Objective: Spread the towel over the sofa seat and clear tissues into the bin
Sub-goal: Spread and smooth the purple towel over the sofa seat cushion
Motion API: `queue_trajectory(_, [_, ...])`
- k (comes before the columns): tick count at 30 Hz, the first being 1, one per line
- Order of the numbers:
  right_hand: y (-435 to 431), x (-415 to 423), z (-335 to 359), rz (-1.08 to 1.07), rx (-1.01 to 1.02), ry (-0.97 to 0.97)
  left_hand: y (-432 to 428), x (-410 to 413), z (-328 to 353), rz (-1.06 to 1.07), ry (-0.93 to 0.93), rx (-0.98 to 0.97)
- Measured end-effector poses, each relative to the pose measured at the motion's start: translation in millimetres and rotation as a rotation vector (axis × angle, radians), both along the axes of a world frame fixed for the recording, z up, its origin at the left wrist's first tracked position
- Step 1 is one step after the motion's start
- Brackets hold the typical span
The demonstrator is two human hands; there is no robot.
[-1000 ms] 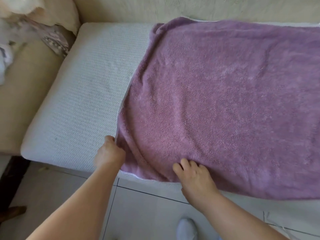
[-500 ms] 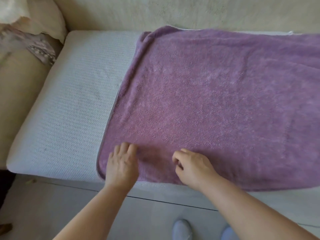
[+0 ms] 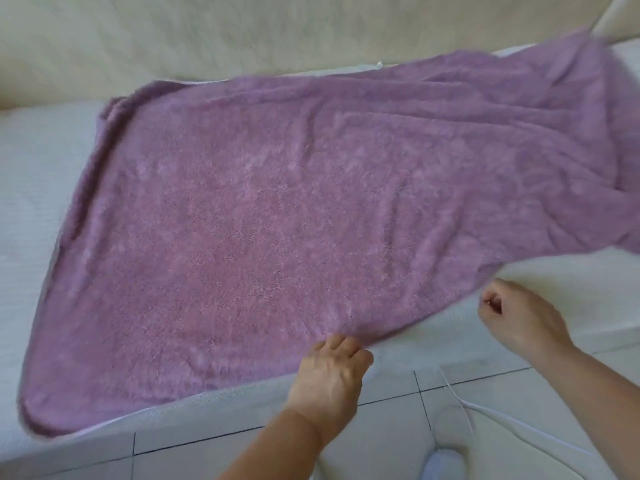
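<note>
A purple towel [image 3: 277,216] lies over the white sofa seat [image 3: 31,188], flat at the left and rumpled into folds at the far right. My left hand [image 3: 332,370] is at the towel's front edge, its fingertips closed on the cloth, which puckers there. My right hand [image 3: 519,317] hovers further right over the bare seat, fingers curled with nothing in them, just short of the towel's raised edge. No tissues or bin are in view.
The beige sofa backrest [image 3: 242,36] runs behind the seat. Below the seat's front edge is a tiled floor [image 3: 391,424] with a thin white cable [image 3: 457,400] on it. My socked foot [image 3: 443,462] stands near the bottom edge.
Both hands have shifted right along the towel's front edge, and the view has swung right with them. The towel's left end now lies flat; the right hand has come off the cloth.
</note>
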State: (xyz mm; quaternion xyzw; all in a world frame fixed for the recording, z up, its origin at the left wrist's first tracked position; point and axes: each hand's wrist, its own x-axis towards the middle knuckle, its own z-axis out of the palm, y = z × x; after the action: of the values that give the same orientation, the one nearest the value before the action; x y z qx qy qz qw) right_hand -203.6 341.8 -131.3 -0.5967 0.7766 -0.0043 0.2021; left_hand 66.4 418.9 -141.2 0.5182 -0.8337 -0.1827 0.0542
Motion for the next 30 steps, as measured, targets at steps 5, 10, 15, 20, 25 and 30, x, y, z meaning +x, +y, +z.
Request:
queue_trajectory(5, [15.2, -57.5, -7.2, 0.060, 0.002, -0.044, -16.2, -71.4, 0.6, -0.140, -0.076, 0.054])
queue_trajectory(10, [-2.5, -86.4, -9.2, 0.211, -0.059, -0.088, -51.8, -136.5, -6.3, -0.146, -0.258, 0.018])
queue_trajectory(15, [-24.2, -108.5, -10.4, 0.255, -0.092, -0.141, -95.2, -151.9, -3.6, 0.249, -0.338, 0.088])
queue_trajectory(20, [-51.9, -121.9, -15.1, 0.366, -0.135, -0.143, -119.2, -164.2, -5.0, 0.347, -0.418, 0.089])
queue_trajectory(25, [-81.3, -116.9, -16.9, 0.448, -0.214, -0.128, -133.0, -166.7, -2.7, 0.425, -0.214, 0.134])
queue_trajectory(30, [-86.1, -100.7, -20.1, 0.533, -0.243, -0.052, -116.1, -162.9, 16.1, 0.374, 0.221, 0.870])
